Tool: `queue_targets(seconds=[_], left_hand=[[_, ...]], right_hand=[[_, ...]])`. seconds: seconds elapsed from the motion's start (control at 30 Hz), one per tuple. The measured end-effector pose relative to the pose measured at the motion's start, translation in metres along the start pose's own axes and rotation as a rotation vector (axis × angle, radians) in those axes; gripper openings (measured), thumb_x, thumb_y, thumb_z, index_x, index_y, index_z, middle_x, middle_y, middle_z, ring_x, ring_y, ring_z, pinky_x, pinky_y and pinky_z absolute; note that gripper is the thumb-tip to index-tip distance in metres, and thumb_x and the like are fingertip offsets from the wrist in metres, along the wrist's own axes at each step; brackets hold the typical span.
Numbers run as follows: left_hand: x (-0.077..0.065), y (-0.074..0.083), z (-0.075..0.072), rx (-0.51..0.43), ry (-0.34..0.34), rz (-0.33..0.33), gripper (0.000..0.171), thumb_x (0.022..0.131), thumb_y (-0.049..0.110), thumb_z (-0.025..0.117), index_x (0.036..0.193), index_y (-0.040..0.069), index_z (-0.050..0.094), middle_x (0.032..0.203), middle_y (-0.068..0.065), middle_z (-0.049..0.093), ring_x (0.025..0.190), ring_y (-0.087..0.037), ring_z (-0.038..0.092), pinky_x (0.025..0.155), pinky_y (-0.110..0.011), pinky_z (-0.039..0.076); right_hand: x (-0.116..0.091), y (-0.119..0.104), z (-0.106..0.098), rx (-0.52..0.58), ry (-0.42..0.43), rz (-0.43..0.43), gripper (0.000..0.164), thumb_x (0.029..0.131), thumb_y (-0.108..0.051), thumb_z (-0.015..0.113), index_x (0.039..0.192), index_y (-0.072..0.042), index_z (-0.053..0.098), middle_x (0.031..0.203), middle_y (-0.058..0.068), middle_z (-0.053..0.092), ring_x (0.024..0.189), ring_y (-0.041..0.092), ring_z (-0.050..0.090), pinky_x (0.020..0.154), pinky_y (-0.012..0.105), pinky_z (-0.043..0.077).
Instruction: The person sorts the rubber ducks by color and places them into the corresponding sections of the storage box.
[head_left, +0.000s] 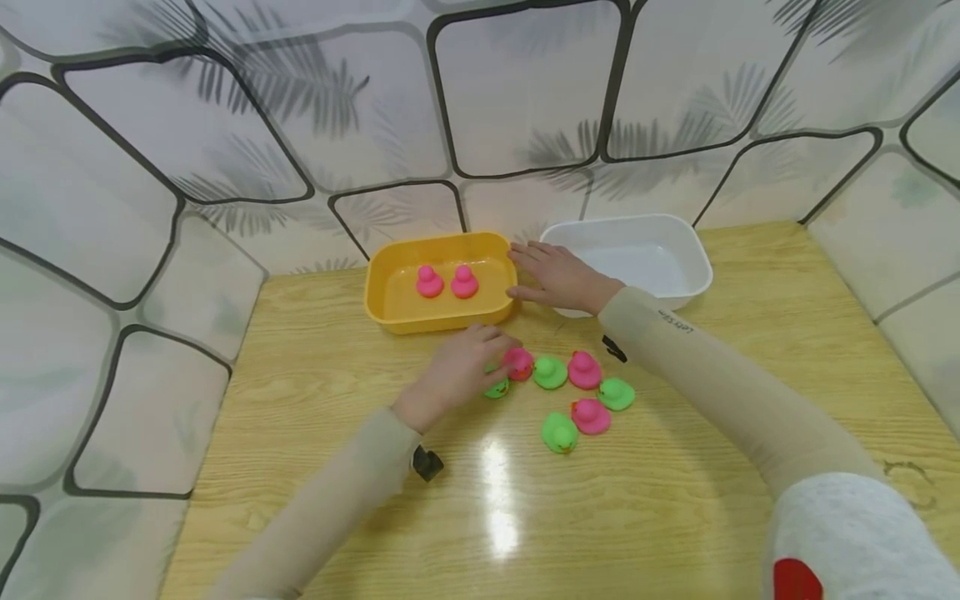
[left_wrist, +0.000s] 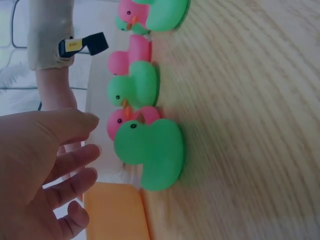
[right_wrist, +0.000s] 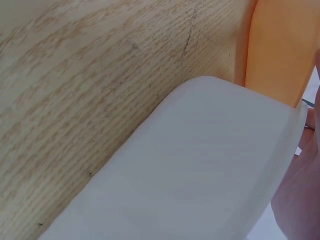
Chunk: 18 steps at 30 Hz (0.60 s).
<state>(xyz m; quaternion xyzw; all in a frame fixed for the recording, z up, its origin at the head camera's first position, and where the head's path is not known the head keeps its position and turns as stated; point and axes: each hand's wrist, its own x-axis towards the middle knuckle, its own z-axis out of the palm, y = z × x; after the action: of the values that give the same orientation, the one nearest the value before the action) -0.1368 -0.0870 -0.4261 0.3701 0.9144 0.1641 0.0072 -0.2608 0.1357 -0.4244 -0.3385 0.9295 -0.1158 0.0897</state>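
Note:
My left hand hovers over the left end of a cluster of toy ducks, its fingers loosely bent with nothing between them. Just beyond those fingers, in the left wrist view, stands a green rubber duck with a pink rubber duck behind it. The right hand stretches over the gap between the yellow tub and the white tub. Its fingers extend to the yellow tub's right rim; whether they touch it I cannot tell. Two pink ducks sit inside the yellow tub.
More green ducks and pink ducks stand on the wooden table, right of the left hand. Both tubs are at the table's back edge, before a patterned cloth wall. Each wrist wears a small black device.

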Motion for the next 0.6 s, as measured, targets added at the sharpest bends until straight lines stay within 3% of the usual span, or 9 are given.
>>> queue_targets(seconds=[0.2, 0.6], left_hand=[[0.002, 0.002, 0.008, -0.009, -0.005, 0.022, 0.032, 0.096, 0.019, 0.077, 0.126, 0.01, 0.073, 0.122, -0.007, 0.072, 0.108, -0.025, 0.065, 0.093, -0.039, 0.055], [0.004, 0.005, 0.013, -0.029, -0.064, -0.012, 0.033, 0.097, 0.021, 0.076, 0.129, 0.012, 0.072, 0.124, -0.006, 0.07, 0.113, -0.024, 0.063, 0.097, -0.041, 0.054]], right_hand=[[0.002, 0.002, 0.001, 0.003, 0.002, -0.01, 0.079, 0.107, -0.051, 0.053, 0.162, -0.001, 0.029, 0.169, 0.02, 0.027, 0.155, 0.042, 0.024, 0.124, 0.059, 0.02], [0.003, 0.004, 0.002, -0.017, 0.001, -0.007, 0.078, 0.107, -0.052, 0.051, 0.162, -0.002, 0.03, 0.169, 0.019, 0.027, 0.155, 0.042, 0.025, 0.124, 0.059, 0.022]])
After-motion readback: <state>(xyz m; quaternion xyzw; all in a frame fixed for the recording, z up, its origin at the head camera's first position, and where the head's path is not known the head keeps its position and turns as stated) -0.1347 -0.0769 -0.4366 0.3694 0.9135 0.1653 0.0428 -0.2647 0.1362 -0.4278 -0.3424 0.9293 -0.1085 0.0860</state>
